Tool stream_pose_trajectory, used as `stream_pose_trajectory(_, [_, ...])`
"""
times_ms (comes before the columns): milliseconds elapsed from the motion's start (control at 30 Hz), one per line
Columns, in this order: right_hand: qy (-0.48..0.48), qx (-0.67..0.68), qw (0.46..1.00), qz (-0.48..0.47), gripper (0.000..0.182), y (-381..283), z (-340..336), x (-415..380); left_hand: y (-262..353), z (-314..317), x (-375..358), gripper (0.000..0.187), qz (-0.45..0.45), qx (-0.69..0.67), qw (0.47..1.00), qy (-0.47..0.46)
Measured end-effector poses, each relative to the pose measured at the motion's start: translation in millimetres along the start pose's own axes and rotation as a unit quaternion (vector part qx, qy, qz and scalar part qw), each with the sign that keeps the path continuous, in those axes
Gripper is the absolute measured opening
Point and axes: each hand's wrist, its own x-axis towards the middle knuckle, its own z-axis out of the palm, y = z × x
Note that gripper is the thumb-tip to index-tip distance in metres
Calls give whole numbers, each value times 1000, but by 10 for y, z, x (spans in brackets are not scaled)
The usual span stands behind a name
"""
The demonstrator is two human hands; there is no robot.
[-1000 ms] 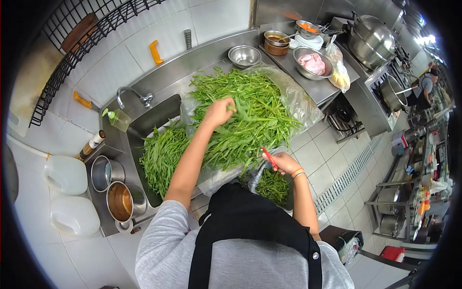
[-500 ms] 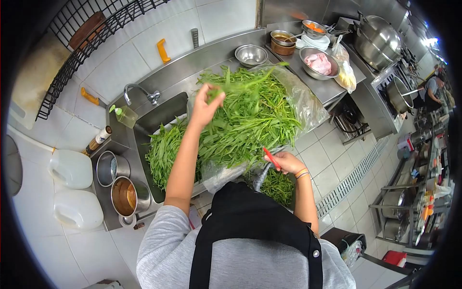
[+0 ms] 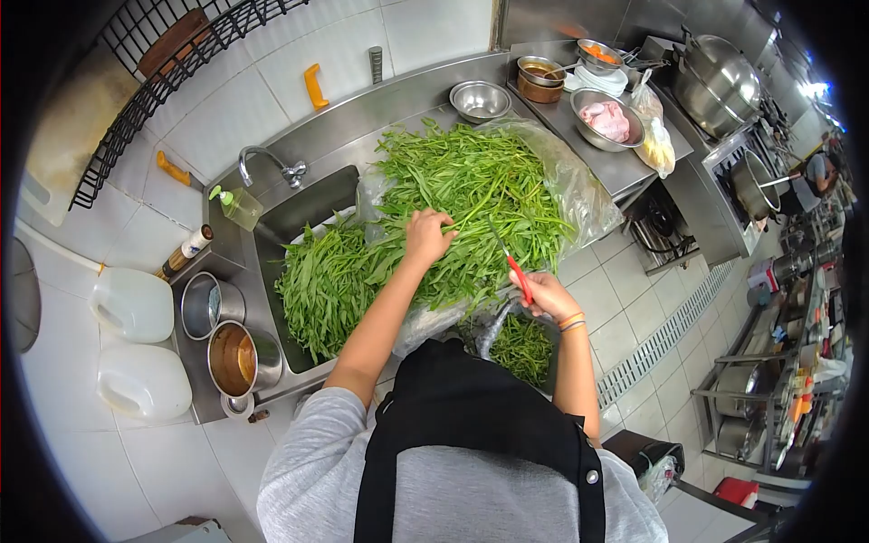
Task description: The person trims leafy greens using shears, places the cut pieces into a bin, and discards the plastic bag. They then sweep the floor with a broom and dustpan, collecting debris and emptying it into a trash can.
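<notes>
A big heap of leafy green water spinach [image 3: 480, 172] lies on a clear plastic sheet on the steel counter. My left hand [image 3: 429, 237] is down on the front of this heap, fingers curled around some stems. My right hand [image 3: 547, 297] grips a small knife [image 3: 519, 278] by its red handle, the thin blade pointing up and left over the stems. More greens [image 3: 328, 285] fill the sink at left. Beneath my right hand, cut green pieces [image 3: 520, 351] sit in a lined container, partly hidden by my apron.
Left of the sink stand metal pots [image 3: 237, 359], a soap bottle [image 3: 237, 209] and white jugs [image 3: 145, 380]. A steel bowl [image 3: 481, 101] is behind the heap. On the right table is a bowl of raw meat [image 3: 606, 122]. Another person [image 3: 819, 172] is far right.
My left hand has come down and right, from raised with blurred greens to resting on the heap. The knife's blade now shows over the stems; my right hand has shifted only slightly.
</notes>
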Motion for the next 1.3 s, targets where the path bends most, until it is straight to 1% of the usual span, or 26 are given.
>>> stream_pose_trajectory(33, [4, 49, 999, -5, 52, 21, 33, 37, -8, 38, -10, 13, 2, -1, 1000, -1])
stream_pose_trajectory(100, [-1, 59, 998, -9, 55, 64, 36, 41, 35, 27, 27, 10, -15, -30, 999, 20])
stream_pose_trajectory(167, [-71, 106, 991, 33, 59, 91, 38, -2, 97, -62, -25, 7, 7, -61, 997, 39])
stream_pose_trajectory(267, [-102, 111, 988, 20, 64, 149, 74, 93, 239, -265, -174, 9, 102, -104, 988, 56])
stream_pose_trajectory(300, [-118, 111, 987, 14, 65, 133, 91, 137, 234, -255, -209, 9, 101, -105, 988, 55])
stream_pose_trajectory(367, [-109, 123, 986, 27, 58, 94, 137, 232, 210, -238, -246, 7, 159, -163, 973, 24])
stream_pose_trajectory(400, [-91, 84, 992, 5, 54, 92, 166, 302, 158, -220, -226, 7, 165, -184, 968, 43])
stream_pose_trajectory(433, [-73, 43, 996, -18, 49, 91, 190, 350, 97, -215, -205, 7, 163, -184, 968, 44])
stream_pose_trajectory(500, [-64, 67, 996, -16, 43, 90, 206, 403, 4, -261, -142, 11, 18, -278, 955, 97])
stream_pose_trajectory(533, [-46, 69, 996, -21, 45, 98, 219, 443, -30, -308, -93, 12, 0, -301, 941, 158])
stream_pose_trajectory(567, [-28, 72, 997, -25, 46, 103, 232, 475, -66, -353, -56, 16, -64, -301, 934, 185])
stream_pose_trajectory(633, [-6, 70, 998, 2, 52, -25, 258, 446, -229, -353, 53, 20, 39, -99, 958, 267])
stream_pose_trajectory(667, [9, 91, 995, 44, 55, -27, 252, 494, -259, -307, 62, 20, 38, -98, 957, 270])
stream_pose_trajectory(700, [24, 112, 990, 85, 58, -16, 245, 549, -233, -274, 78, 21, 16, -110, 979, 172])
stream_pose_trajectory(733, [25, 82, 993, 83, 61, -2, 250, 580, -219, -222, 88, 21, -6, -120, 990, 72])
stream_pose_trajectory(767, [23, 80, 993, 81, 61, 19, 257, 596, -252, -120, 106, 15, 15, -91, 995, 33])
stream_pose_trajectory(833, [4, 91, 993, 75, 61, -46, 282, 516, -177, -57, 101, 14, -59, 9, 997, -55])
stream_pose_trajectory(967, [-72, 70, 991, 89, 60, -65, 253, 423, -186, -120, 147, 15, -54, -15, 996, -62])
stream_pose_trajectory(1000, [-84, 66, 990, 95, 59, -67, 247, 416, -138, -174, 113, 16, -22, -40, 998, -32])
stream_pose_trajectory(1033, [-83, 69, 989, 97, 59, -68, 262, 427, -94, -231, 76, 16, 9, -64, 998, -2])
stream_pose_trajectory(1100, [-87, 93, 988, 86, 58, -82, 301, 492, -75, -278, 39, 17, 34, -87, 995, -21])
stream_pose_trajectory(1133, [-94, 97, 990, 42, 53, -54, 297, 566, -90, -278, 24, 16, 57, -81, 995, -12])
stream_pose_trajectory(1167, [-95, 96, 990, 42, 53, -30, 312, 611, -108, -284, 19, 16, 80, -75, 994, -2])
stream_pose_trajectory(1233, [-72, 49, 996, -6, 50, -33, 354, 660, -231, -285, 66, 15, 56, -78, 995, 17])
stream_pose_trajectory(1267, [-50, 69, 996, 3, 49, -25, 366, 666, -308, -304, 105, 14, 33, -81, 995, 36])
stream_pose_trajectory(1300, [-50, 69, 996, 3, 49, -17, 356, 664, -392, -373, 129, 14, 54, -69, 994, 73])
